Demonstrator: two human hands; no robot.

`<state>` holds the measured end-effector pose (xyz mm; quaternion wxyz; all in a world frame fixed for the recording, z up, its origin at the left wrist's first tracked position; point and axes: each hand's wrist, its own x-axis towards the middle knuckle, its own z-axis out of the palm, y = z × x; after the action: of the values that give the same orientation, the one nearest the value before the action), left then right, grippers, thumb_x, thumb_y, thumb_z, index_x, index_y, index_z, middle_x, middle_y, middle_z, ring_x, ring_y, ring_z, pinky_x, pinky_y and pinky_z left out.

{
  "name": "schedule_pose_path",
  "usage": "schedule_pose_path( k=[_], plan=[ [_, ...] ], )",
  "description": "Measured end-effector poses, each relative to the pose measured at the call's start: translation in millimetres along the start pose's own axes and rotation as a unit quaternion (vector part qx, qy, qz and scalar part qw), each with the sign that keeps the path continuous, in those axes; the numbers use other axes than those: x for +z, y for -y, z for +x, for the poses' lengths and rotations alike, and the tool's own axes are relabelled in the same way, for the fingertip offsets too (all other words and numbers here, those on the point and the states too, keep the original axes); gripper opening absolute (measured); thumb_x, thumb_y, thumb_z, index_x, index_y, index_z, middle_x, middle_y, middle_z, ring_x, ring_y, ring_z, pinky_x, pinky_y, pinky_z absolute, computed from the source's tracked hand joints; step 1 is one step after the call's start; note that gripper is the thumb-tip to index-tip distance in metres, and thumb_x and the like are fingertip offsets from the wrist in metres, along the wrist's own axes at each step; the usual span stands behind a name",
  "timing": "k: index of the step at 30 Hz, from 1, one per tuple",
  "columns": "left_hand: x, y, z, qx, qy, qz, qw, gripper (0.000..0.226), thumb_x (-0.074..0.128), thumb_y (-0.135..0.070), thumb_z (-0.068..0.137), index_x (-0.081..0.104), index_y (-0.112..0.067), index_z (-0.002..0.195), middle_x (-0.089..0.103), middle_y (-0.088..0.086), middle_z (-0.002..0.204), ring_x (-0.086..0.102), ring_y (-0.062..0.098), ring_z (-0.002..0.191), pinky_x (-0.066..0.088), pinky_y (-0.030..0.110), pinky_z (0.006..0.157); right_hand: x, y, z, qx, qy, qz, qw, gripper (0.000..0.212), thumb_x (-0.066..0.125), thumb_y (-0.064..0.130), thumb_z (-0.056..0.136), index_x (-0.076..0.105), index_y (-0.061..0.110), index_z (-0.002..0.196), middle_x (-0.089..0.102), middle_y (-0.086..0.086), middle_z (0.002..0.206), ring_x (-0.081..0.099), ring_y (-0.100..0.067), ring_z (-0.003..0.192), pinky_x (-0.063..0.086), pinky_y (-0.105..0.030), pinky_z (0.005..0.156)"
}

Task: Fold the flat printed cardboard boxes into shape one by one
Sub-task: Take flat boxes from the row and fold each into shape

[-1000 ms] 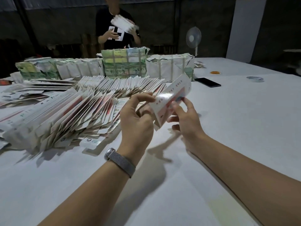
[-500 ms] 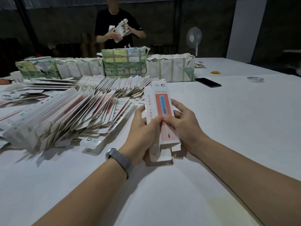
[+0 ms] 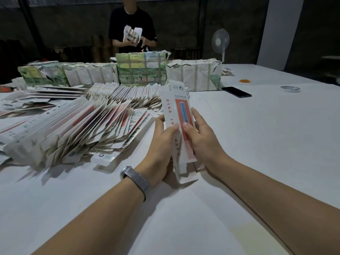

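A long white cardboard box (image 3: 177, 115) with a red panel and a blue picture stands lengthwise between my hands, its near end low over the white table (image 3: 257, 144). My left hand (image 3: 161, 144) grips its left side, thumb on the white face. My right hand (image 3: 202, 140) holds the right side, thumb pressed on the red panel. The box looks partly opened into shape, with loose flaps at both ends. A big slanted heap of flat printed boxes (image 3: 73, 129) lies to the left.
Wrapped bundles (image 3: 141, 70) line the table's far side, with a second row of flat boxes (image 3: 125, 94) in front. A person in black (image 3: 132, 28) stands behind them handling boxes. A phone (image 3: 236, 92), a tape roll (image 3: 289, 88) and a fan (image 3: 220, 42) are at the right.
The box swung from a tilted flat sheet to lengthwise between both hands, then lifted a little at its far end as the thumbs closed on its faces.
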<state>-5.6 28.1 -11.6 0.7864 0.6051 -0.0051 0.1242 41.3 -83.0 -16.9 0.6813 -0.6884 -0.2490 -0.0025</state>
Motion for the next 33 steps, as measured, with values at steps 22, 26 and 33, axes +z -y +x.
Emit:
schedule_pose_path(
  k=[22,26,33],
  plan=[
    [0.1,-1.5,-4.5,-0.013,0.029,0.016,0.999,0.083,0.081,-0.029,0.066,0.043,-0.022,0.139,0.077,0.013,0.103,0.076,0.021,0.078,0.058,0.029,0.063,-9.5,0.9,2.8,0.096,-0.051,0.182,0.977,0.041,0.044,0.042,0.103,0.072,0.014,0.112,0.075,-0.018,0.107,0.072,-0.039,0.1,0.056,-0.052,0.093],
    [0.5,-2.0,-6.0,-0.013,0.048,0.035,0.998,0.052,0.075,-0.013,0.088,0.05,-0.017,0.133,0.074,0.018,0.111,0.075,0.023,0.083,0.059,0.03,0.066,-7.3,0.2,3.1,0.069,-0.049,0.146,0.986,0.026,0.048,0.017,0.103,0.063,0.01,0.123,0.073,-0.017,0.111,0.071,-0.037,0.102,0.054,-0.056,0.095],
    [3.1,3.7,-4.9,-0.002,0.068,0.087,0.994,0.043,0.059,-0.023,0.098,0.041,-0.02,0.136,0.07,0.011,0.112,0.074,0.015,0.084,0.057,0.025,0.065,-4.4,4.2,0.1,0.044,-0.02,0.075,0.996,0.029,0.045,0.015,0.106,0.056,0.01,0.132,0.069,-0.015,0.121,0.066,-0.035,0.113,0.051,-0.051,0.102]
  ],
)
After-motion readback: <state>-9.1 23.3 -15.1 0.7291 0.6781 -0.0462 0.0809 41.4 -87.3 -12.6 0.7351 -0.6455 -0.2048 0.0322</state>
